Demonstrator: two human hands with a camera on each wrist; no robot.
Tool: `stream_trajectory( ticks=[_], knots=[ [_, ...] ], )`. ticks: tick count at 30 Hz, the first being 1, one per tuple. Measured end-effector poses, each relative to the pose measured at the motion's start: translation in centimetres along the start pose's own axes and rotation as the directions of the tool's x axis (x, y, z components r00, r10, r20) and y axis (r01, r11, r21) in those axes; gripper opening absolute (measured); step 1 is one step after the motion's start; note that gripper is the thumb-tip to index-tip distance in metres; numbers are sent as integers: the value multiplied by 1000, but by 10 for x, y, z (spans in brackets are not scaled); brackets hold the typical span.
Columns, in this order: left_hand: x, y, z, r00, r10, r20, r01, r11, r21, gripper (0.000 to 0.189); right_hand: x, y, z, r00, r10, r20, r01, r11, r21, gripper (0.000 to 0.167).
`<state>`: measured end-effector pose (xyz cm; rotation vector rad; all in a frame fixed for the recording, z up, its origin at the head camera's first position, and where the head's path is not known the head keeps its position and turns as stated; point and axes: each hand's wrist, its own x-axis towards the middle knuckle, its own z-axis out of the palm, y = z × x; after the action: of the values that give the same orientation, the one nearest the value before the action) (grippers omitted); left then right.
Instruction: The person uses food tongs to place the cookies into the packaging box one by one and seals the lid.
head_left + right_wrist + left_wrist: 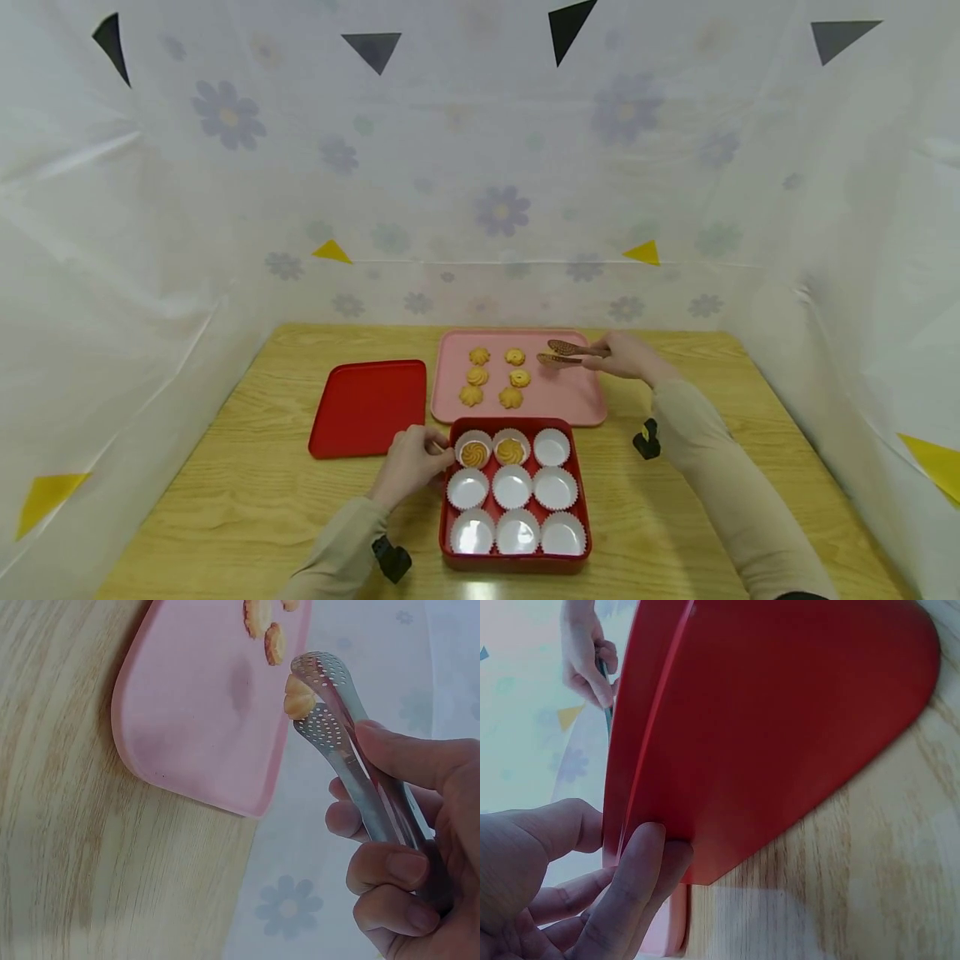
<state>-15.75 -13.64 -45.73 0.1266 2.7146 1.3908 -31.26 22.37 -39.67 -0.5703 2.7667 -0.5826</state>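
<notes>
My right hand (626,357) grips metal tongs (337,727) with perforated tips, over the right part of the pink tray (573,400). A butter cookie (299,697) sits between the tong tips; how firmly they squeeze it I cannot tell. Several more cookies (477,377) lie in two columns on the tray. At the far left corner of a red box (517,563), my left hand (412,462) pinches the wall between thumb and fingers. White paper cups (512,487) stand in rows inside the box. The far-left and far-middle cups each contain a swirled cookie (474,454).
Left of the pink tray lies a flat red lid (371,408) on the wooden table (247,467). Patterned white sheeting (480,167) encloses the table at the back and sides. The box stands just in front of the pink tray.
</notes>
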Motion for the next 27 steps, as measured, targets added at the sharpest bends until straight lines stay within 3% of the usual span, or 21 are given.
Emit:
stream_trajectory(
  ticks=[5, 12, 22, 27],
  knots=[
    [0, -1, 1, 1000, 4, 1, -4, 1000, 3, 12, -13, 1, 2, 999, -38, -37, 39, 999, 33, 27],
    [1, -1, 2, 1000, 5, 0, -5, 1000, 1, 11, -36, -3, 5, 991, -90, -100, 93, 995, 26, 39],
    [-1, -1, 1, 1000, 1, 1, -1, 1000, 2, 13, -67, -15, 11, 986, -98, -131, 103, 994, 37, 43],
    [-1, -1, 0, 1000, 3, -8, -3, 1000, 12, 13, -81, -22, 13, 978, -153, -143, 157, 987, 21, 41]
  ],
)
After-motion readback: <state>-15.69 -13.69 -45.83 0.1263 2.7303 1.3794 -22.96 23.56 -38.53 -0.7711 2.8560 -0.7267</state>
